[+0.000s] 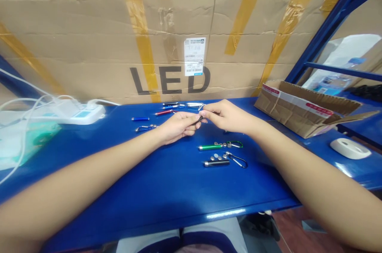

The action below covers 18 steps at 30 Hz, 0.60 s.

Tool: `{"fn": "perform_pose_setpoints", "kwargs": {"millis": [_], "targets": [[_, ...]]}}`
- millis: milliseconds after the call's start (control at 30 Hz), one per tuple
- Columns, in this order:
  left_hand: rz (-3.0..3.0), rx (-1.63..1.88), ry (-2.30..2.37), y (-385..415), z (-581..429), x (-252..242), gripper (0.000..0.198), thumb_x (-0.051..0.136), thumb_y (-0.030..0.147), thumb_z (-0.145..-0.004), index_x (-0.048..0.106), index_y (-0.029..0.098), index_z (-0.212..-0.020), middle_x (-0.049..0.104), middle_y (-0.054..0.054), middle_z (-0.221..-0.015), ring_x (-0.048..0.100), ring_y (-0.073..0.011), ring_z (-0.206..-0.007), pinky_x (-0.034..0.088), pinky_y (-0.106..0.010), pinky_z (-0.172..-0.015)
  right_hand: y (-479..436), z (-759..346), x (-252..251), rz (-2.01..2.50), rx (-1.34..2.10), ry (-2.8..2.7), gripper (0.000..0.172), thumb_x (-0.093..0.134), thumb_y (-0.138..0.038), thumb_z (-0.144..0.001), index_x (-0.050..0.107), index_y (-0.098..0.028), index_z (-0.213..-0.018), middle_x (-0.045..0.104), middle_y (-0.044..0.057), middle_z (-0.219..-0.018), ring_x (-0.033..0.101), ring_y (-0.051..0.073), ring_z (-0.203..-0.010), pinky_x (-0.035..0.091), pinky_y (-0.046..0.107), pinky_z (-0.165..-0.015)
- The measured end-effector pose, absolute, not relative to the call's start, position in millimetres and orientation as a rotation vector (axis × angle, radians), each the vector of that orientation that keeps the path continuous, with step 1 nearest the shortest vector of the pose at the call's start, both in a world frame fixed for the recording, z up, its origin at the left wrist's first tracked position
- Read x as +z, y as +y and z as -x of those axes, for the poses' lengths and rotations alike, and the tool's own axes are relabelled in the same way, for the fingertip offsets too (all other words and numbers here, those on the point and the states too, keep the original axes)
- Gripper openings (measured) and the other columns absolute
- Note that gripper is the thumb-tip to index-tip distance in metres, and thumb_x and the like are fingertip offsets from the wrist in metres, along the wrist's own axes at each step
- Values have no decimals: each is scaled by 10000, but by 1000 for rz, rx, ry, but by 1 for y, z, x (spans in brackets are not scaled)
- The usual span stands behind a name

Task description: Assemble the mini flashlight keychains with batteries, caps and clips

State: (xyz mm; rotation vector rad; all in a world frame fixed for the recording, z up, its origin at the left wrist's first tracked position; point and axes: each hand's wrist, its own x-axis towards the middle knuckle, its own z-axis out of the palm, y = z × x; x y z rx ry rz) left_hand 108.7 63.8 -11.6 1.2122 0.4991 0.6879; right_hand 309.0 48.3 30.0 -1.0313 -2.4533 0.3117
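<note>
My left hand and my right hand meet above the blue table, fingers closed in a pinch around a small dark stick-like piece. Most of that piece is hidden by the fingers. Just behind them lie several slim pen-shaped tubes, among them a red one and a silver one. Nearer to me rest a green tube with a green carabiner, and a black tube beside a black carabiner. Small round silver pieces lie next to them.
Left of my hands are a short blue tube and a blue carabiner. A white power strip with cables stands farther left. On the right are an open cardboard box and a white oval device. A large carton backs the table.
</note>
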Motion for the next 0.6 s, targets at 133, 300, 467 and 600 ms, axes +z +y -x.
{"fn": "perform_pose_setpoints", "kwargs": {"millis": [133, 300, 467, 600], "targets": [[-1445, 791, 576, 65, -110, -18, 410, 679, 468, -851, 615, 92, -703, 494, 15, -649, 273, -16, -467, 204, -185, -458, 51, -306, 25, 1088, 414, -2398, 419, 430, -387, -976, 721, -137, -809, 654, 25, -698, 488, 126, -620, 337, 254, -600], [-2001, 980, 749, 64, -107, -21, 390, 541, 439, -935, 630, 144, -696, 510, 13, -577, 456, -105, -554, 367, -237, -584, 52, -304, 23, 1156, 495, -2349, 449, 424, -432, -970, 740, -154, -816, 597, 11, -662, 465, 133, -615, 334, 266, -603], [-2344, 1141, 831, 58, -106, -17, 313, 481, 308, -958, 647, 174, -729, 660, -40, -778, 590, -171, -773, 433, -275, -766, 53, -301, 19, 1179, 600, -2238, 429, 439, -467, -957, 693, -162, -797, 547, -4, -633, 466, 129, -589, 342, 254, -572], [-2245, 1106, 866, 58, -108, -19, 310, 481, 309, -952, 619, 170, -711, 652, -29, -757, 584, -161, -752, 437, -266, -745, 54, -298, 16, 1248, 747, -2154, 458, 398, -523, -967, 576, -178, -723, 432, -37, -529, 404, 111, -471, 313, 238, -475]]}}
